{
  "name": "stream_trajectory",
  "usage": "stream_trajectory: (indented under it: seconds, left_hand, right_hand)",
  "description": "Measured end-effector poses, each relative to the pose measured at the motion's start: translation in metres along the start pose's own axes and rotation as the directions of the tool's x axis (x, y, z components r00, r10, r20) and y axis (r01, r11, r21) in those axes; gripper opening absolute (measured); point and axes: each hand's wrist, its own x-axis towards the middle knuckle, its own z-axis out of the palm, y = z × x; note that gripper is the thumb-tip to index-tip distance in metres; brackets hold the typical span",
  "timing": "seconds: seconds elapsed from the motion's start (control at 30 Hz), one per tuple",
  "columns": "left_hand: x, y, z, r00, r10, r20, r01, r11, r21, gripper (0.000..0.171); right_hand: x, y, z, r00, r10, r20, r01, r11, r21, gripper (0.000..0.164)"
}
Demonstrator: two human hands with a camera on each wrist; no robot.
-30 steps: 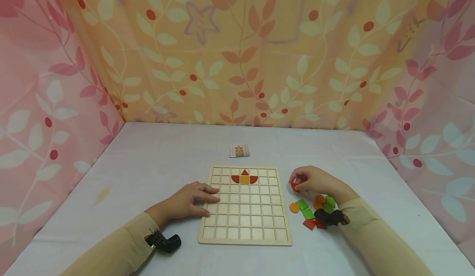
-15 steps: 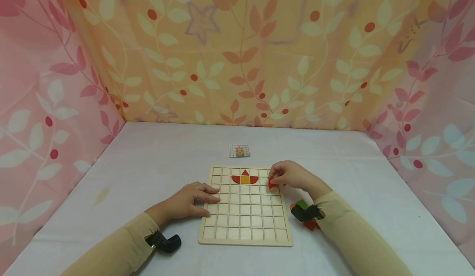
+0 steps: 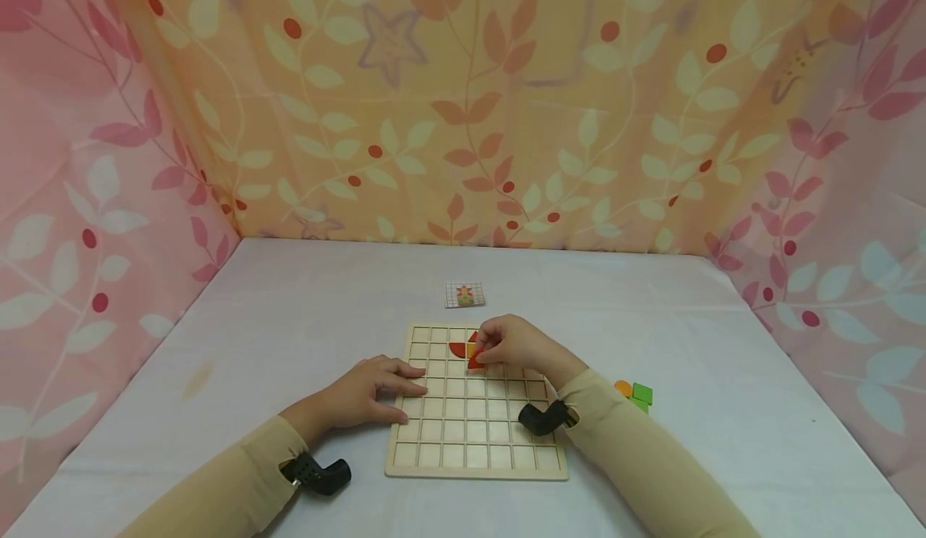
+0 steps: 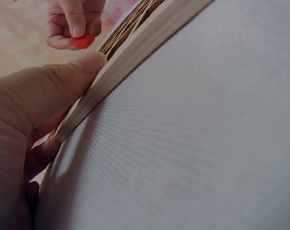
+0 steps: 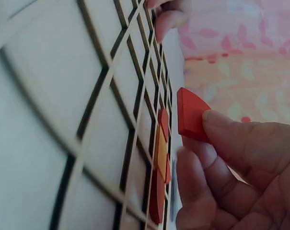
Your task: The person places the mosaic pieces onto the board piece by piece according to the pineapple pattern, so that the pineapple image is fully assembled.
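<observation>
Between thumb and fingers my right hand (image 3: 524,349) pinches a red quarter-circle tile (image 5: 192,115). It holds the tile over the upper middle of the wooden grid board (image 3: 477,475), tilted and raised off the surface in the right wrist view. Below it in the grid lie a yellow-orange square tile (image 5: 161,151) and red tiles, among them a rounded one (image 3: 457,350) on the left; the right hand covers part of this group in the head view. My left hand (image 3: 365,393) rests on the board's left edge, fingers extended over it and thumb (image 4: 53,81) along the side.
Beyond the board lies a small card (image 3: 465,294) with a coloured pattern on a grid. Right of the board, green tiles (image 3: 642,394) and an orange round tile (image 3: 624,388) show past the right sleeve (image 3: 622,449), which hides other loose tiles. Patterned curtains (image 3: 463,120) surround the white table.
My right hand has carried the red quarter-circle tile leftward from beside the loose tiles to over the upper middle of the board. The left hand has stayed on the board's edge.
</observation>
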Motion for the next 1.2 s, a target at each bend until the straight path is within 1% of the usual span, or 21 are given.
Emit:
stream_trajectory:
  seconds: [0.1, 0.2, 0.37, 0.43, 0.63, 0.73, 0.97, 1.03, 1.2]
  left_hand:
    - [0.0, 0.0, 0.0, 1.0, 0.014, -0.003, -0.014, 1.0, 0.006, 0.044]
    - [0.0, 0.0, 0.0, 1.0, 0.023, -0.006, -0.023, 1.0, 0.009, 0.044]
    - [0.0, 0.0, -0.001, 0.999, 0.033, -0.009, -0.033, 0.999, 0.016, 0.044]
    - [0.0, 0.0, -0.001, 0.999, 0.035, -0.01, -0.035, 0.999, 0.016, 0.044]
    - [0.001, -0.001, 0.0, 0.999, 0.035, -0.014, -0.035, 0.999, 0.035, 0.045]
    - [0.001, -0.002, 0.0, 0.999, 0.033, -0.014, -0.033, 0.999, 0.034, 0.045]
    - [0.001, -0.001, 0.0, 1.0, 0.018, -0.004, -0.018, 1.0, 0.02, 0.045]
    - [0.0, -0.001, 0.0, 1.0, 0.017, -0.003, -0.017, 1.0, 0.019, 0.045]
    - [0.001, -0.002, 0.0, 1.0, 0.029, -0.007, -0.029, 0.999, 0.029, 0.044]
  right_hand:
    - [0.005, -0.005, 0.006, 1.0, -0.008, 0.001, 0.008, 1.0, -0.005, 0.006]
    - [0.01, -0.009, 0.011, 1.0, -0.006, -0.003, 0.006, 0.999, -0.032, 0.008]
    - [0.015, -0.014, 0.017, 1.0, 0.0, 0.001, 0.0, 0.993, -0.115, 0.011]
    - [0.017, -0.014, 0.019, 1.0, 0.009, -0.003, -0.009, 0.991, -0.132, 0.011]
    - [0.017, -0.017, 0.025, 1.0, 0.023, -0.021, -0.026, 0.989, -0.149, 0.011]
    - [0.017, -0.018, 0.027, 0.999, 0.032, -0.024, -0.036, 0.984, -0.173, 0.011]
    - [0.017, -0.02, 0.026, 0.995, 0.083, -0.048, -0.091, 0.975, -0.203, 0.011]
    - [0.017, -0.02, 0.025, 0.995, 0.085, -0.046, -0.093, 0.975, -0.203, 0.01]
    - [0.018, -0.02, 0.025, 0.997, 0.062, -0.042, -0.069, 0.977, -0.204, 0.009]
